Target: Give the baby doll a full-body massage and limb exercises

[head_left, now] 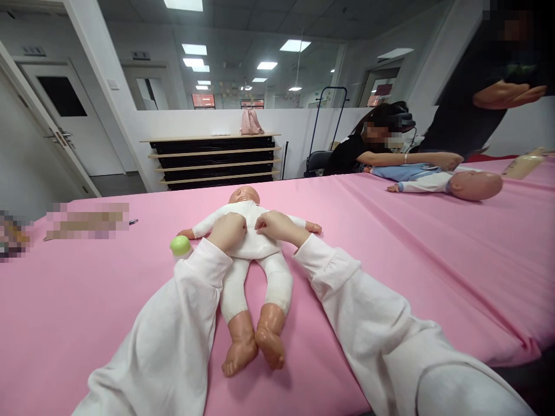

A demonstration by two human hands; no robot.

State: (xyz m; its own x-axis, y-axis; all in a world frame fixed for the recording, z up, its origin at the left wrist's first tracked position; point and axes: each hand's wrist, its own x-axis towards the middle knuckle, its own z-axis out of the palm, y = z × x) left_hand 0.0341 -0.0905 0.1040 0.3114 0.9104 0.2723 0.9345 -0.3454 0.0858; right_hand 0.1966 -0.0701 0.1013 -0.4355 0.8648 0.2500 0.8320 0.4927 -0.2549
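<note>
Baby doll (254,242) in a white bodysuit lies face-up, bare feet toward the wearer, on the pink-covered table (390,254). Left hand (228,230) and right hand (277,225), both in white sleeves, rest on the doll's chest; each grip is curled, fingertips pinching the bodysuit fabric. Small green-capped bottle (181,247) stands just beside the left wrist; further along the table another person's hand (437,160) rests on a second doll (451,180) in blue.

An infant-care training room: baby dolls (249,254) lie on pink-covered tables (390,242), with glass office partitions (243,81) behind.
</note>
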